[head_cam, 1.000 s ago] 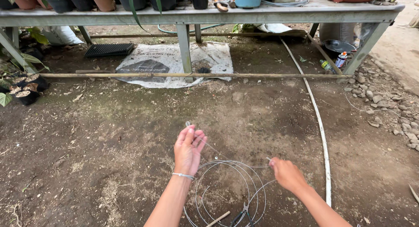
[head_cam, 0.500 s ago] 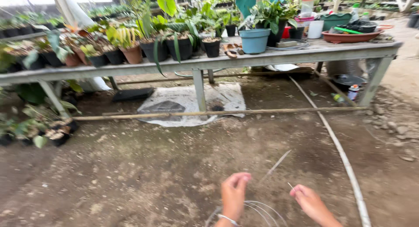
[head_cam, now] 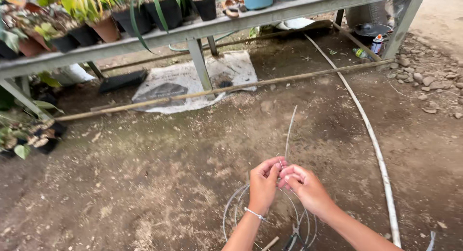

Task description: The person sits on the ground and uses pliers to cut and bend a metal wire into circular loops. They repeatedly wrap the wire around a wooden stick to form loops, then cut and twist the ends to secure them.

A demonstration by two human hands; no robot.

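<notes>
My left hand [head_cam: 264, 182] and my right hand [head_cam: 305, 186] meet fingertip to fingertip low in the head view, both pinching a thin grey wire [head_cam: 290, 131] whose free end sticks up and away from them. The left wrist wears a thin bracelet. Below the hands a coil of the same wire [head_cam: 234, 208] lies in loops on the dirt. Pliers [head_cam: 292, 239] with dark handles rest on the ground inside the coil, beside a short wooden stick.
A long metal bench [head_cam: 270, 14] with potted plants [head_cam: 164, 9] crosses the top. Under it lie a grey sack [head_cam: 188, 82] and a long bamboo pole [head_cam: 226, 90]. A white hose [head_cam: 371, 140] runs down the right side. Stones [head_cam: 429, 82] and a spray can [head_cam: 377, 43] sit at right.
My hands have come together, from apart over the coil to both pinching the wire. The wire's free end now points upward. The view tilted up to the bench, then back down.
</notes>
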